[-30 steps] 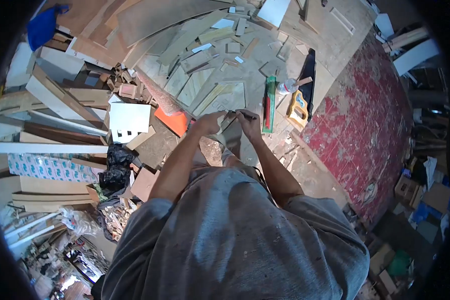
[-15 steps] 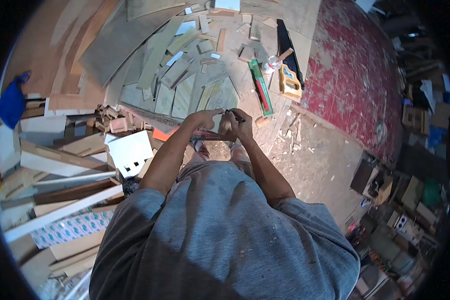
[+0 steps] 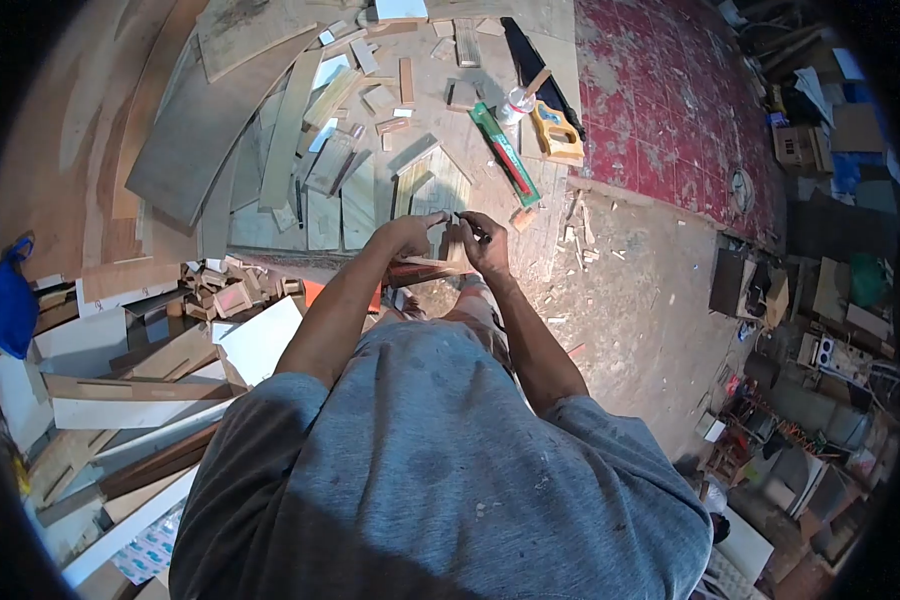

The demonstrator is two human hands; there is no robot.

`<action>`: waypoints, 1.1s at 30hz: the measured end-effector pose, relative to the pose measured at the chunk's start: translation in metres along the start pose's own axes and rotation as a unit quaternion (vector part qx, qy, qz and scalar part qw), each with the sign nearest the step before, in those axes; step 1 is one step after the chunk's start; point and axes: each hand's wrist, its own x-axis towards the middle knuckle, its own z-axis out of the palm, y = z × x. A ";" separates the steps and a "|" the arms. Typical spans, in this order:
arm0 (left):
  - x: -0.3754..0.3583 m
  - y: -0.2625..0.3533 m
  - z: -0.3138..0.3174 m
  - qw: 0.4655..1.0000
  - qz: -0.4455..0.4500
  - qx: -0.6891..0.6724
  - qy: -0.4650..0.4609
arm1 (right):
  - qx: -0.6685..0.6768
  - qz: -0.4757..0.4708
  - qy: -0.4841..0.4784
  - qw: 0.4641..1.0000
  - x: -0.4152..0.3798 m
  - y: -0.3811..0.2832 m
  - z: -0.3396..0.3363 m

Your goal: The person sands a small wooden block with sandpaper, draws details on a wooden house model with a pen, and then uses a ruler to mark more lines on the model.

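Observation:
In the head view, both hands are close together at the near edge of the work surface. My left hand [image 3: 408,236] has its fingers bent toward a small wooden piece [image 3: 454,243], with the fingertips near its top. My right hand [image 3: 485,243] is closed at the right side of that piece, and a small dark object shows at its fingers, too small to identify. Below the hands lies a reddish-brown strip [image 3: 417,272]. Wood offcuts [image 3: 360,215] lie just beyond my left hand.
Ahead are a green-and-red package [image 3: 507,155], a yellow-handled saw [image 3: 557,131], a white jar [image 3: 517,106] with a stick and a long black item [image 3: 542,75]. Boards [image 3: 135,400] are piled at left. A red panel [image 3: 660,120] lies at right.
The view has shifted, so the bench items appear further left and the right-hand clutter shows more. The two hands stay close together around the wooden piece.

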 end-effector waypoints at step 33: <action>0.014 -0.001 -0.018 0.958 0.066 0.276 0.031 | -0.007 0.088 0.182 0.979 -0.033 -0.019 0.052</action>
